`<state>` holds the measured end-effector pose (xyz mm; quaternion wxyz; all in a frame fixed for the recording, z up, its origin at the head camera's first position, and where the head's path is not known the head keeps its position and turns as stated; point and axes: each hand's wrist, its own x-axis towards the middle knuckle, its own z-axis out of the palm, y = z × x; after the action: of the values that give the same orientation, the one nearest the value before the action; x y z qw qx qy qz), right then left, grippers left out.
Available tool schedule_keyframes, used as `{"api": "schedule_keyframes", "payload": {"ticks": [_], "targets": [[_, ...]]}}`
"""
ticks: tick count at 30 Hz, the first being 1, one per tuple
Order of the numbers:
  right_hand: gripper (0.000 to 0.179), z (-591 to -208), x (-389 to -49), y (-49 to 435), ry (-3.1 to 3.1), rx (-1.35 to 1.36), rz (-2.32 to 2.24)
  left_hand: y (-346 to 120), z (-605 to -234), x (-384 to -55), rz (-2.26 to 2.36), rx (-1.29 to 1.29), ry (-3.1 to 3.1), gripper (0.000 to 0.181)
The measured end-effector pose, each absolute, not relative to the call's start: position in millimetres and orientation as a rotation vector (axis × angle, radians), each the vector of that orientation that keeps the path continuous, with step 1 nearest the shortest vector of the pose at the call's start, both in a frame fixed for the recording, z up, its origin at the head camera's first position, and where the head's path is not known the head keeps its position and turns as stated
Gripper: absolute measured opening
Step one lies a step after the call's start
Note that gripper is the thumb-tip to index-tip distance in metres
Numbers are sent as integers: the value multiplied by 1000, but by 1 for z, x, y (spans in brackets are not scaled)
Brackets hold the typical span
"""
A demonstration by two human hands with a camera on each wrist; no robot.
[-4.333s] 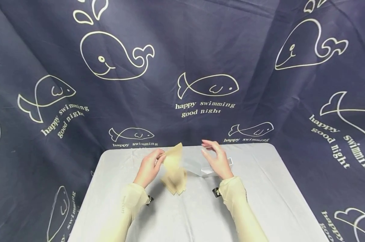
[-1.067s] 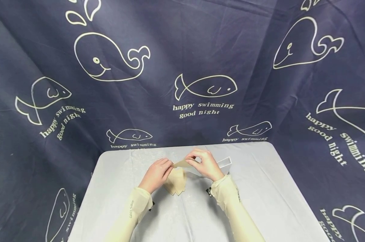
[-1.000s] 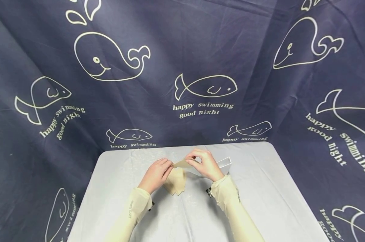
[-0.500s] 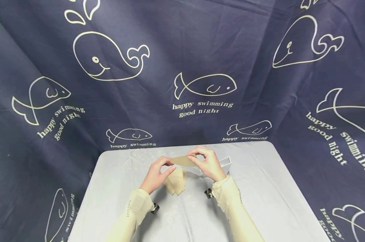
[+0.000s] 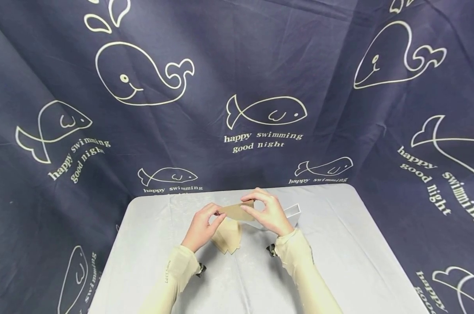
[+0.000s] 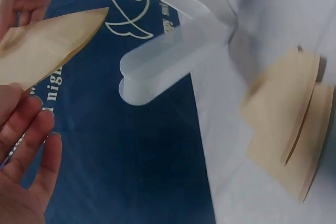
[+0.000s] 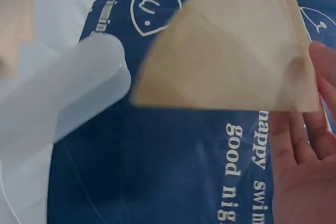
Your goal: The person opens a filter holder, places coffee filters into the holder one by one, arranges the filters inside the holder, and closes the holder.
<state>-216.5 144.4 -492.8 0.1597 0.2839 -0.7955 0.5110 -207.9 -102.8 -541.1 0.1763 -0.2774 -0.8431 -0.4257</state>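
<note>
A brown paper coffee filter [image 5: 237,212] with a crimped seam is held up over the table between both hands. My left hand [image 5: 203,226] pinches its left end between thumb and fingers. At the other end, my right hand [image 5: 269,213] grips the paper near the seam, as the right wrist view shows of the filter [image 7: 231,51]. Below them, more coffee filters [image 5: 228,237] lie overlapping on the table. Behind the right hand stands a white box [image 5: 293,211], partly hidden; its translucent plastic part [image 6: 163,61] sticks out to the left.
A pale grey cloth covers the table [image 5: 339,270]. Just past its back edge hangs a dark blue curtain [image 5: 213,131] with whale and fish drawings, which also runs along both sides.
The right hand, apart from the filter at first, came in and took its right end. In the last second the left thumb lifted and closed again, and the filter tilted to show more face.
</note>
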Motion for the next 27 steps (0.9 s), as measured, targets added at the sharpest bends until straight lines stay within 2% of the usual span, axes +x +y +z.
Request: {"api": "schedule_keyframes", "payload": {"ticks": [13, 23, 27], "targets": [[16, -494, -225, 135, -2313, 972, 1214, -100, -534, -206, -1012, -863, -2399, 4], [12, -492, -221, 134, -2274, 835, 1435, -97, -544, -206, -1175, -821, -2425, 12], [11, -472, -210, 131, -2235, 781, 1535, -93, -550, -206, -1177, -820, -2419, 5]]}}
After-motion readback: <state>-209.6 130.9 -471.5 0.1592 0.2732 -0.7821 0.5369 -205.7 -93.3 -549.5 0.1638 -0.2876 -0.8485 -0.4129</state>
